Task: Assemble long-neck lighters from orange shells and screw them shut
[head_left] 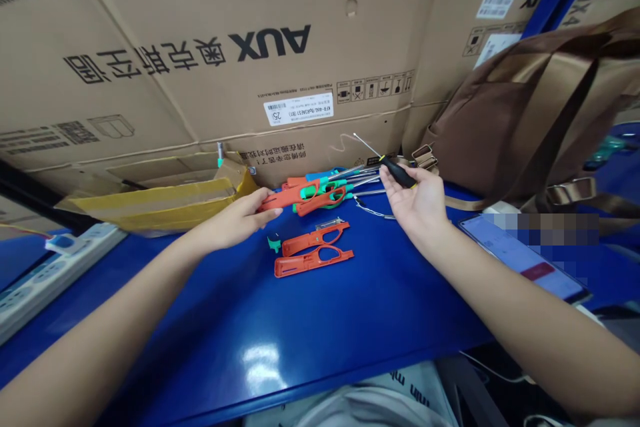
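Observation:
My left hand (pixel 245 213) grips the rear end of an orange stick lighter (pixel 293 196) at the edge of a pile of orange, green and blue lighters (pixel 330 188) on the blue table (pixel 310 327). My right hand (pixel 417 203) is palm up, fingers curled around a black-handled screwdriver (pixel 397 172) whose thin shaft points up and left. In front of the pile lie two orange half-shells (pixel 313 250) of an opened lighter, a small green plastic part (pixel 273 243) and a small metal piece (pixel 330 222).
Large AUX cardboard boxes (pixel 240 60) form a wall behind the table. A brown bag (pixel 525 113) stands at the right, a phone (pixel 525 257) lies in front of it. A white power strip (pixel 55 260) and a yellow taped carton flap (pixel 160 203) sit at the left.

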### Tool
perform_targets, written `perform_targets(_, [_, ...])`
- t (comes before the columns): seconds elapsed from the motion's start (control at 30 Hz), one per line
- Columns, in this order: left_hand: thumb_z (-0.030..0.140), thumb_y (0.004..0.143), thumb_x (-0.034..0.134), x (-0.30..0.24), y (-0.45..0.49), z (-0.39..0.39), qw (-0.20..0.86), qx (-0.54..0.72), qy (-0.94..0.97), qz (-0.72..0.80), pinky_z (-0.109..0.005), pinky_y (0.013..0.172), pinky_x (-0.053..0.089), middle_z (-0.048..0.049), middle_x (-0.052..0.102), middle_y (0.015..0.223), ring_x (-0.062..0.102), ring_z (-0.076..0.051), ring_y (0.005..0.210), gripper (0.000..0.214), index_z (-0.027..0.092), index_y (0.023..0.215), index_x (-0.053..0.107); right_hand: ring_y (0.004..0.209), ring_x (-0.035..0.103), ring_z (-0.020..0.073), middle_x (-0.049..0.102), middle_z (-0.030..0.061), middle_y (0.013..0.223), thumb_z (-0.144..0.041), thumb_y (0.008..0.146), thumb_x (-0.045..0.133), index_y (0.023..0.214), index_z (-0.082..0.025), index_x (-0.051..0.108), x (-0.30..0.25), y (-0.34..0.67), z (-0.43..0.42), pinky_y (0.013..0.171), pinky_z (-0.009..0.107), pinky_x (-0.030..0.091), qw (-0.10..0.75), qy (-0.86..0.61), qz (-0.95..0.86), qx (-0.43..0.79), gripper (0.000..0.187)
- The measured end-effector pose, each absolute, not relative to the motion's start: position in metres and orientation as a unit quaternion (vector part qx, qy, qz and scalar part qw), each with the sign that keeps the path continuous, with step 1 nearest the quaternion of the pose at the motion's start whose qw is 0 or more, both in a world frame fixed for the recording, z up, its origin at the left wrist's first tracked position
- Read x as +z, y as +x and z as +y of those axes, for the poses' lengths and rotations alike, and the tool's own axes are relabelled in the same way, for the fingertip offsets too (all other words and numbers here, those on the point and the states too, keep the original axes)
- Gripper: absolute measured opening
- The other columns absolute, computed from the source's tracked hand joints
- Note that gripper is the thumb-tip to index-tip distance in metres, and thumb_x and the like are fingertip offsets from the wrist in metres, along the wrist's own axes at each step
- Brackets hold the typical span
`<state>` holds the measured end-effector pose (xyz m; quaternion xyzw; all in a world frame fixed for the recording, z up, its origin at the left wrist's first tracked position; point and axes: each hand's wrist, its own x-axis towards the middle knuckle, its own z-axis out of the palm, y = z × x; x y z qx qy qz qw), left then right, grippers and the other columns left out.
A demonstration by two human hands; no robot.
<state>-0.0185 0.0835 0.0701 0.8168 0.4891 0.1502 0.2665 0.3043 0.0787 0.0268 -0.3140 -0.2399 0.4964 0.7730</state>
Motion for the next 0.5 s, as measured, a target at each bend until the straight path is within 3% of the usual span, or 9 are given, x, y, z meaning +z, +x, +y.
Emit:
perform_targets(0.1, [0.047,0.093,0.049,0.060,0.000,0.103,0.215,0.149,0.830,0.493,-0.032,0.070,0.050,-0.0034,0.063,0.084,0.060,-0.020,0.078,0.030,0.019,0.102,0.054,0.093,0.072,0.0175,0.070,0.0067,0.090,-0.017,0.075,0.056,0.080,-0.022,0.057,0.030,0.302,0.076,0.095,0.031,0.064,0.768,-0.317,-0.214,0.514,0.007])
perform_targets(0.23, [0.042,0.094,0.051,0.050,0.021,0.127,0.174,0.146,0.841,0.491,-0.036,0.082,0.052,-0.0097,0.070,0.106,0.066,-0.026,0.095,0.028,0.017,0.105,0.055,0.087,0.071,0.0177,0.069,0.0052,0.087,-0.016,0.073,0.056,0.081,-0.023,0.056,0.031,0.298,0.072,0.088,0.034,0.066,0.754,-0.329,-0.188,0.537,0.011])
perform_targets(0.5, [0.034,0.091,0.058,0.033,0.040,0.138,0.021,0.166,0.830,0.533,-0.045,0.094,0.050,-0.0190,0.060,0.121,0.062,-0.033,0.109,0.032,0.012,0.115,0.056,0.076,0.067,0.0172,0.065,0.0043,0.082,-0.022,0.076,0.061,0.079,-0.022,0.057,0.022,0.302,0.074,0.077,0.034,0.068,0.726,-0.346,-0.260,0.535,0.005])
